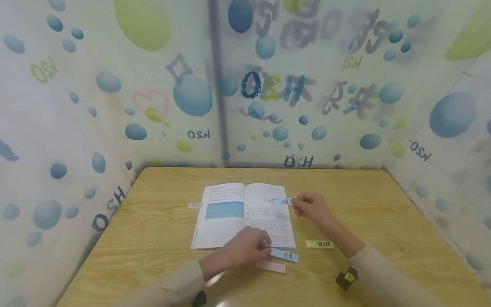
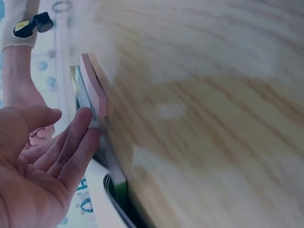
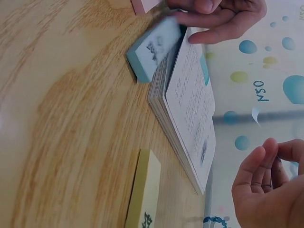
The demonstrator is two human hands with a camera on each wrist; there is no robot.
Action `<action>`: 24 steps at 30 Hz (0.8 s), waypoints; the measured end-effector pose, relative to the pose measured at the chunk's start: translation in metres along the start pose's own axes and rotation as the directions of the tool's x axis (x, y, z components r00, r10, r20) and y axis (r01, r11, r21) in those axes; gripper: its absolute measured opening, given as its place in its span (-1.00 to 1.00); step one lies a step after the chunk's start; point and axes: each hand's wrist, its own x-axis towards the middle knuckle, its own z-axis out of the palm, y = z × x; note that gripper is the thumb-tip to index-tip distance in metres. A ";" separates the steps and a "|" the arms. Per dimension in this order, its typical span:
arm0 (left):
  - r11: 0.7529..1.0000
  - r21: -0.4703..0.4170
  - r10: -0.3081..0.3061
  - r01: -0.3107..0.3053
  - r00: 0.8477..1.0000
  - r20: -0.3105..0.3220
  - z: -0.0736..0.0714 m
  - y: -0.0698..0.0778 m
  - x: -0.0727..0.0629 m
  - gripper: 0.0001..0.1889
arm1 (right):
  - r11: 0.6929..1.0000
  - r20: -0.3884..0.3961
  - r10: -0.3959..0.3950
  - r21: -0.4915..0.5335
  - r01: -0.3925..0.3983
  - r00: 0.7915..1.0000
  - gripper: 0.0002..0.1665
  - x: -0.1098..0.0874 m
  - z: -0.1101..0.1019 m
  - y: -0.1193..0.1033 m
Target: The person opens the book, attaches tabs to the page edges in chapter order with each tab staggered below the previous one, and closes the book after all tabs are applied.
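An open book (image 1: 222,234) lies on the wooden table. Over its right page, my right hand (image 1: 312,209) pinches a blue sticky note (image 1: 281,201) with handwriting on it between thumb and fingertips. Below the book's lower right corner is a blue sticky note pad (image 1: 285,255), also written on. My left hand (image 1: 247,245) is beside this pad, its fingertips at the pad's left end. In the left wrist view, the left hand's fingers (image 2: 78,152) are extended and its thumb stands apart from them. A pink sticky note pad (image 1: 271,267) lies just nearer to me.
A yellow sticky note pad (image 1: 319,244) with writing lies right of the book. From the left page's edge sticks out a pink sticky note (image 1: 194,205). The table (image 1: 153,256) meets a wall (image 1: 322,106) printed with blue and green dots.
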 end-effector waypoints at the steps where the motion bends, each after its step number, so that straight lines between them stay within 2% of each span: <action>1: 1.000 -0.001 -0.007 0.007 1.000 0.001 -0.002 0.000 -0.002 -0.82 | 1.000 0.000 -0.004 0.002 0.004 1.000 -0.71 0.000 0.000 0.001; 6: 1.000 0.005 -0.019 0.019 1.000 -0.018 -0.014 -0.004 -0.012 -0.83 | 1.000 -0.004 -0.012 0.001 0.012 1.000 -0.71 0.002 -0.003 0.004; 10: 0.999 0.037 0.003 -0.001 0.998 -0.059 -0.021 -0.010 -0.015 -0.86 | 1.000 -0.017 0.004 -0.006 -0.004 1.000 -0.69 0.004 -0.005 0.006; 15: 0.988 0.150 0.046 -0.032 0.995 -0.093 -0.029 -0.024 -0.013 -0.81 | 1.000 -0.021 0.011 -0.011 -0.012 1.000 -0.69 0.006 -0.008 0.007; 19: 0.969 0.242 0.067 -0.045 0.994 -0.084 -0.032 -0.033 -0.010 -0.77 | 1.000 -0.018 0.007 -0.015 -0.007 1.000 -0.68 0.006 -0.010 0.007; 24: 0.946 0.322 0.061 -0.038 0.996 -0.060 -0.034 -0.034 -0.010 -0.75 | 1.000 -0.013 0.001 -0.020 -0.001 1.000 -0.63 0.007 -0.012 0.007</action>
